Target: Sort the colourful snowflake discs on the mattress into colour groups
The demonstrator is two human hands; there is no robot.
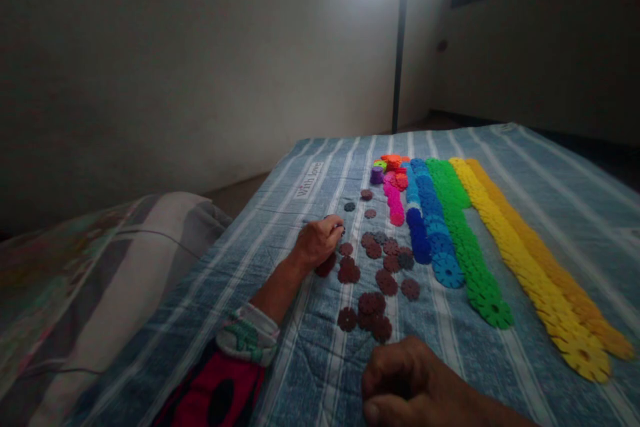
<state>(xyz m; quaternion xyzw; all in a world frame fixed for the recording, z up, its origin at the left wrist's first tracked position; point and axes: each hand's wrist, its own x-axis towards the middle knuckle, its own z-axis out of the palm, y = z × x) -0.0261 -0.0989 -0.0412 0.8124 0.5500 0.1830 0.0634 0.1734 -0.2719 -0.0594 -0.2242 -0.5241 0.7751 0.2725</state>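
My left hand [319, 240] reaches out over the blue striped sheet [310, 347], fingers curled in a pinch on a small dark brown disc at their tips. Around it lie several loose brown toothed discs [373, 303]. My right hand [407, 380] rests near the bottom edge as a loose fist; whether it holds anything is hidden. To the right, flat discs lie sorted in overlapping rows: pink [395, 203], dark blue [419, 233], light blue [443, 257], green [470, 253], yellow [530, 273] and orange-yellow [565, 280].
A purple cylinder piece [377, 175] and a small orange and red pile [395, 163] sit at the far end of the rows. A grey striped pillow [100, 293] lies to the left. A dark pole [400, 47] stands by the wall behind the bed.
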